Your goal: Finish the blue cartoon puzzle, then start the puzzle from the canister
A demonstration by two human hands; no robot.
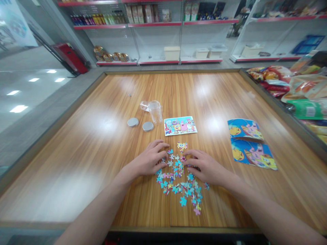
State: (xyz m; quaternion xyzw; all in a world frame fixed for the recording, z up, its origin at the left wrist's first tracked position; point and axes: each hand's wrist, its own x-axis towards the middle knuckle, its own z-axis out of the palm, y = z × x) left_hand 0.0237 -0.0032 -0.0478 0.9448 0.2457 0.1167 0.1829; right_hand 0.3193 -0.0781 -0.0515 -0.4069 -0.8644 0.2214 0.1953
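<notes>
Loose jigsaw puzzle pieces, mostly light blue with some pink and yellow, lie spread over the wooden table between and below my hands. My left hand rests at the left of the pile, its fingers apart and curved around a few pieces. From the right, my right hand reaches in with spread, bent fingers, the fingertips at a pinkish piece and others beside it. A small joined cluster with a yellow cartoon face lies just above the pile. Behind it is a cartoon picture card.
Clear plastic jars and two silver lids, one a round lid, stand left of the card. Blue cartoon packaging lies at right. Packaged snacks crowd beyond the right edge. A raised rim borders the table; shelves stand behind.
</notes>
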